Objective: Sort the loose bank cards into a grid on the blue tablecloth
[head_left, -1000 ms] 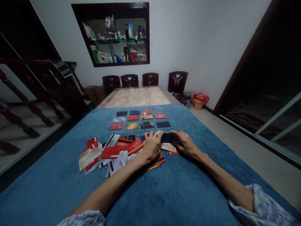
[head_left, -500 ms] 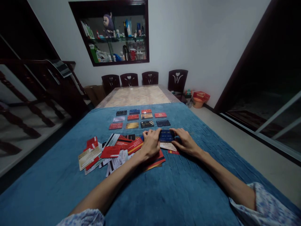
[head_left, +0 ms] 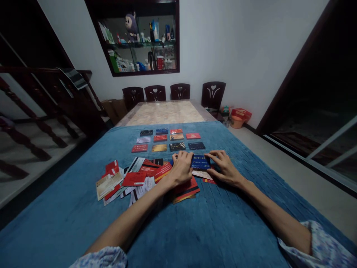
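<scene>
Between my two hands is a dark blue card with pale print, tilted to face me; it may be a stack. My left hand is closed on its left edge, and my right hand pinches its right edge between thumb and fingers. Beneath it shows part of a whitish card. Left of my hands spreads a loose pile of cards, with a red card on top and a cream card at its left end. Beyond my hands several small card stacks stand in rows, among them a gold one.
A blue cloth covers the near part of the table, and its far marble-patterned top is bare. Several dark chairs stand along the far wall. A wooden railing is at the left.
The blue card has tilted slightly, so its print shows brighter. Both hands keep hold of it. The whole view has shifted a little, putting everything slightly further right.
</scene>
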Motion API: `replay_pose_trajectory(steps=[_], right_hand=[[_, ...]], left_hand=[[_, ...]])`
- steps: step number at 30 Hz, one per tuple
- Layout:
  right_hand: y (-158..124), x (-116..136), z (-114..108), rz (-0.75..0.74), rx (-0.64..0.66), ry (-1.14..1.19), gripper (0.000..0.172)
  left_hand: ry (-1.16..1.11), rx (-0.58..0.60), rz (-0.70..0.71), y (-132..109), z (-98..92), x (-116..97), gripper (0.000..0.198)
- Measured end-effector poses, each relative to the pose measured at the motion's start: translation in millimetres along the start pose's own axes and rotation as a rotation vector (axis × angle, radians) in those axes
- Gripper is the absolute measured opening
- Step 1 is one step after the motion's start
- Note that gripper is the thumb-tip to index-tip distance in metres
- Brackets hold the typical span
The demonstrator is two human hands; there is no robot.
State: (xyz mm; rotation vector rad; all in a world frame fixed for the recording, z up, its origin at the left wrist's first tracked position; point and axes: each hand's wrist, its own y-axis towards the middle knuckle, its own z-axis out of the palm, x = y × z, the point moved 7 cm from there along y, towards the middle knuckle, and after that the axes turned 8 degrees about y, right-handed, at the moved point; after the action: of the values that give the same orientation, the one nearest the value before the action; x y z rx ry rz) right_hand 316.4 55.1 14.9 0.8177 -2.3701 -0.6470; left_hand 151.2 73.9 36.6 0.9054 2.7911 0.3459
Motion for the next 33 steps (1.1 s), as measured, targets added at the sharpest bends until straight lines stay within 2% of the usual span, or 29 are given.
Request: replay_pose_trajectory(steps=[10,27,33], right_hand=[[2,1,4,0.013,0.065,0.014,0.051],[12,3,9,0.007,0.181,0.086,0.047],[21,9,6,-0.006,0.215,0.061,0.046]], left_hand=[[-0.015,0.07,0.019,1,-2.7,2,0.051],[0.015,0.149,-0.009,1,-5.6,6,0.029],[0.052,0.158,0.031,-2,-4.9,8,0.034]])
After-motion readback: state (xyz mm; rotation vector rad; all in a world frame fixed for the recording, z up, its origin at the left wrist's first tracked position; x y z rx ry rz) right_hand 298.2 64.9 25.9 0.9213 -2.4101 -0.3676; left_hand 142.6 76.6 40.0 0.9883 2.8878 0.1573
